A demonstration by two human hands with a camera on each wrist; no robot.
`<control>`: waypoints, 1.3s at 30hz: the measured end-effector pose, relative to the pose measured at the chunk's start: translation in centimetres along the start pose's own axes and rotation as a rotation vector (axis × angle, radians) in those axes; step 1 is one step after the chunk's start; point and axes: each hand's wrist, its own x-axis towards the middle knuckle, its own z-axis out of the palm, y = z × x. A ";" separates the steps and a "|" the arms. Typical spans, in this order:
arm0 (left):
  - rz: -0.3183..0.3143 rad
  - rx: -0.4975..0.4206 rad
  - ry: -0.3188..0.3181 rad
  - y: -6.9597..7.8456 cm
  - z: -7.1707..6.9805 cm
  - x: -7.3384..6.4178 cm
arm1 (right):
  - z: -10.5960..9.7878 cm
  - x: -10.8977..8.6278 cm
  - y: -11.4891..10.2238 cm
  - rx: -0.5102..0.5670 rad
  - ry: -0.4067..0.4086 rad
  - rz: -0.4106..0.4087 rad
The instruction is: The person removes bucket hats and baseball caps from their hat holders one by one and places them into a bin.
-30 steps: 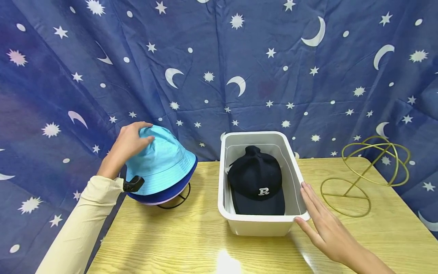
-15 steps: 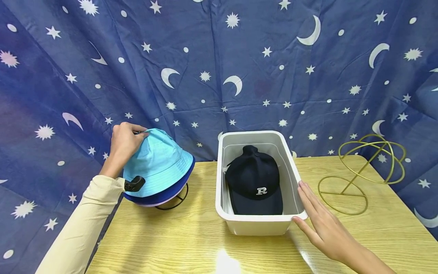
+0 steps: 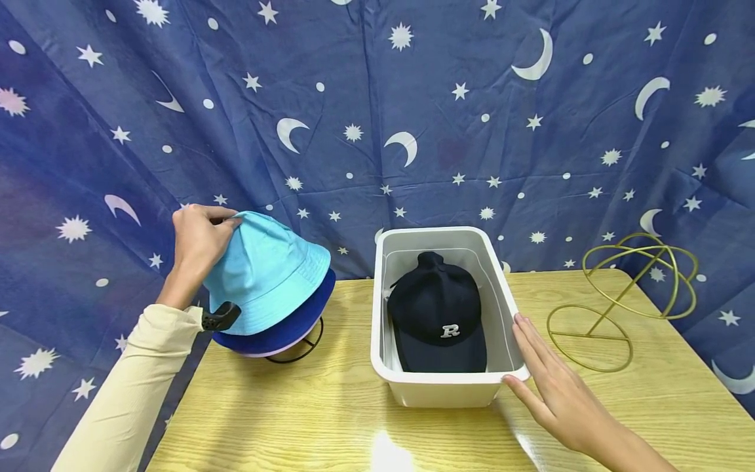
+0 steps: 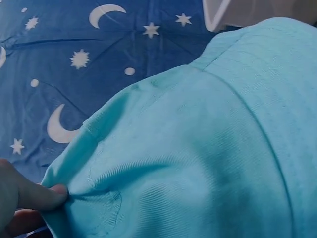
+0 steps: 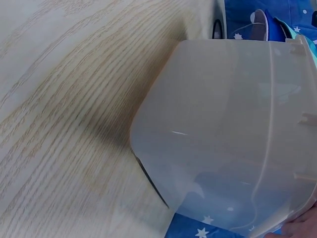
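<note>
My left hand [image 3: 200, 239] pinches the crown of a light blue bucket hat [image 3: 265, 275] at the table's left side. In the left wrist view, thumb and finger squeeze a fold of the hat's cloth [image 4: 148, 163]. Beneath it a dark blue hat [image 3: 312, 311] with a pale underside rests on a black wire stand [image 3: 309, 347], mostly hidden. My right hand [image 3: 560, 400] lies with straight fingers against the right rim of a white plastic bin [image 3: 448, 393]. Inside the bin sits a black cap [image 3: 439, 305] with a white letter R.
A gold wire hat stand [image 3: 616, 305] holds no hat, to the right of the bin. The wooden table [image 3: 330, 419] runs back to a blue curtain [image 3: 330, 98] with moons and stars. A black band [image 3: 221, 316] is on the left wrist.
My left hand has closed on the crown of the light blue hat and raised it slightly up and left, showing more of the dark blue brim. The right hand stays on the bin.
</note>
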 end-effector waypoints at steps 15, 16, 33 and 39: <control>0.092 -0.041 0.133 4.2 -3.1 1.1 | 0.0 -0.1 -0.1 0.010 0.000 0.005; 0.112 -0.051 0.140 4.5 -3.3 1.1 | 0.0 -0.1 -0.1 0.011 0.001 0.003; 0.474 -0.358 0.179 11.5 -3.8 0.5 | 0.1 -0.1 -0.2 0.014 -0.003 0.008; 0.698 -0.455 0.098 14.4 -3.3 -0.5 | 0.2 -0.1 -0.2 0.013 0.002 0.007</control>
